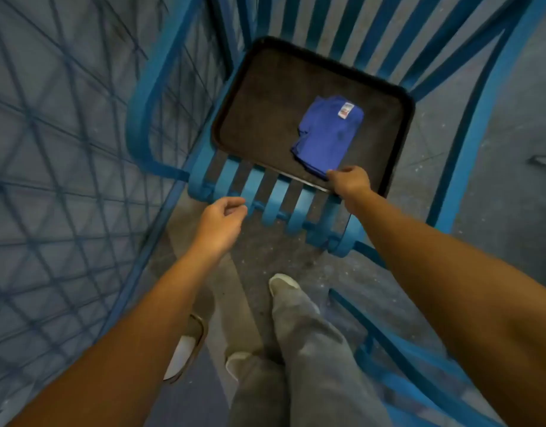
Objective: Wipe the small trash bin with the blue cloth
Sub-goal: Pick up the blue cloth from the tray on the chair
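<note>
A folded blue cloth [325, 134] with a small white label lies on a dark tray [259, 118], which rests on the seat of a blue metal chair. My right hand [348, 180] is at the cloth's near corner, by the tray's front rim, with its fingers closed on that corner. My left hand [221, 221] hovers over the seat's front edge, loosely curled and holding nothing. On the floor beside my left forearm stands a small white container with a brown rim [185, 349], possibly the trash bin and partly hidden by the arm.
The blue chair [284, 201] has slatted seat and back, with curved armrests on both sides. A blue wire-mesh structure [50, 180] fills the left side. My legs in grey trousers and light shoes [284, 285] stand on the grey speckled floor below the seat.
</note>
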Demonstrator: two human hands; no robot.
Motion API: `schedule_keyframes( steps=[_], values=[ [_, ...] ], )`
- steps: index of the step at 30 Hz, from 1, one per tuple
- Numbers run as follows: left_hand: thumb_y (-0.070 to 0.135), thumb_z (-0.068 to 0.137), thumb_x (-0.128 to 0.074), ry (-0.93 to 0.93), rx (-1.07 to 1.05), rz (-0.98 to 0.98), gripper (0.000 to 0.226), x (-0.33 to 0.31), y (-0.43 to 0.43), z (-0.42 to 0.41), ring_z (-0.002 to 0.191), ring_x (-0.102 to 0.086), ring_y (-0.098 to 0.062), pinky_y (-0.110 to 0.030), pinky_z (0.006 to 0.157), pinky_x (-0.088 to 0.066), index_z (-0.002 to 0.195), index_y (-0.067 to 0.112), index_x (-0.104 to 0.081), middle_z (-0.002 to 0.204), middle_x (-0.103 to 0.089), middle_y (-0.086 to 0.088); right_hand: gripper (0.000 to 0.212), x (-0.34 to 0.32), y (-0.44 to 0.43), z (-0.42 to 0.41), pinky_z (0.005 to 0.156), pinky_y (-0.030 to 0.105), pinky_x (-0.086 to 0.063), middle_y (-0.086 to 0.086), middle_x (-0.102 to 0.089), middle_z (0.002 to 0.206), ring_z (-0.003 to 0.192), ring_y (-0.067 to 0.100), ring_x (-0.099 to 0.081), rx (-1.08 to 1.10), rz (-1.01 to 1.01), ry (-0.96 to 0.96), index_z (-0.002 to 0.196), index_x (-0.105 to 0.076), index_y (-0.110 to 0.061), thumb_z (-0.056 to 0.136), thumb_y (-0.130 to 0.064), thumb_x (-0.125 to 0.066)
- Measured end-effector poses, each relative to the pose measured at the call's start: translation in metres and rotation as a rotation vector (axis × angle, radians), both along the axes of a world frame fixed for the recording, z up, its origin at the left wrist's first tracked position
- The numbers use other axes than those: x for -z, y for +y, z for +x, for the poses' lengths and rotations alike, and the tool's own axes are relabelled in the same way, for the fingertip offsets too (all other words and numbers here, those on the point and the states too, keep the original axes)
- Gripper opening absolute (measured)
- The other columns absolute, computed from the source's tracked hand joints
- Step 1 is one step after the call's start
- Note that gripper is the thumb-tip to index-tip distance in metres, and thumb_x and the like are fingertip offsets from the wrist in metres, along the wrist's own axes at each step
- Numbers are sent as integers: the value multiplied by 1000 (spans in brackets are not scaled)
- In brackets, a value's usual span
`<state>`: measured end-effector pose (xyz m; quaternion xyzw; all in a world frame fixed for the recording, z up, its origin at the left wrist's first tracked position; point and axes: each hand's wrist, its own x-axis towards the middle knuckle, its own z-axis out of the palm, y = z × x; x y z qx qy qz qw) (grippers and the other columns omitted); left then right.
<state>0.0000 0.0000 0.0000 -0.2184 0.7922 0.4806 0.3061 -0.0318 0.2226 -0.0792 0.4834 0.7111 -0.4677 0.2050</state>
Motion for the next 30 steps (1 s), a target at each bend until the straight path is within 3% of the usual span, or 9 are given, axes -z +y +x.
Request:
schedule_keyframes(
  steps=[2, 5, 11, 14, 18, 21, 25, 27, 30],
  values=[
    [18, 93, -50, -4, 19, -19, 29, 11, 1, -6, 103, -54, -14, -28, 92, -44, 121, 12, -55, 109, -56, -1, 20, 10, -1, -13, 73, 32, -41, 12, -59, 89, 80, 24, -51, 77, -39, 32, 98, -59, 2, 87, -15, -58],
    [20, 92, -51, -8, 22, -24, 28, 26, 2, -11, 104, -54, -14, -30, 96, -45, 120, 14, -56, 109, -57, 0, 37, 30, -3, -33, 89, 36, -50, 13, -57, 121, 103, 28, -55, 231, -148, 18, 119, -51, 1, 87, -14, -59],
    [18, 92, -51, 3, 6, 0, 27, 43, 7, -20, 95, -55, -10, -25, 88, -47, 118, 14, -57, 102, -58, 3, 44, 56, -5, -50, 77, 25, -40, 7, -52, 121, 93, 21, -46, 366, -181, 3, 132, -43, -4, 89, -12, -53],
    [19, 93, -50, -15, -10, 26, 25, 44, 9, -19, 81, -54, -5, -14, 70, -43, 118, 15, -56, 87, -54, 13, 35, 53, -4, -48, 71, 28, -41, 7, -50, 104, 86, 22, -49, 350, -161, 79, 122, -51, -2, 89, -13, -50],
    [19, 94, -49, 8, -1, 41, 27, 38, 9, -21, 77, -52, -1, -10, 64, -41, 119, 16, -55, 88, -53, 13, 4, 26, -2, -48, 56, 24, -37, 1, -52, 82, 75, 16, -48, 274, -148, 320, 88, -50, -11, 84, -11, -50],
    [18, 93, -49, 58, -22, 50, 27, 31, 8, -28, 87, -55, -8, -11, 68, -42, 119, 15, -56, 107, -57, 1, 11, -4, -2, -47, 55, 26, -31, 0, -40, 70, 67, 14, -39, 193, -226, 439, 72, -42, -14, 76, -12, -52],
    [16, 92, -50, 149, -37, 42, 27, 16, 6, -34, 98, -50, -5, -9, 66, -40, 118, 15, -58, 108, -55, 5, 18, -36, -12, -39, 66, 36, -35, 4, -41, 76, 76, 24, -42, 114, -463, 483, 63, -39, -20, 59, -17, -57],
    [15, 91, -53, 194, -77, 53, 26, 10, 3, -36, 100, -53, -7, -11, 75, -41, 115, 12, -59, 112, -59, 1, 20, -51, -26, -34, 58, 30, -37, 2, -41, 72, 67, 19, -45, 19, -541, 496, 65, -38, -18, 73, -6, -51],
    [26, 84, -60, 255, -173, 76, 31, 3, -12, -33, 111, -58, -20, -31, 97, -46, 112, 11, -62, 120, -61, -9, 15, -74, -60, -25, 50, 23, -35, -1, -45, 66, 60, 11, -45, -136, -640, 514, 67, -44, -18, 65, -5, -50]
  ],
)
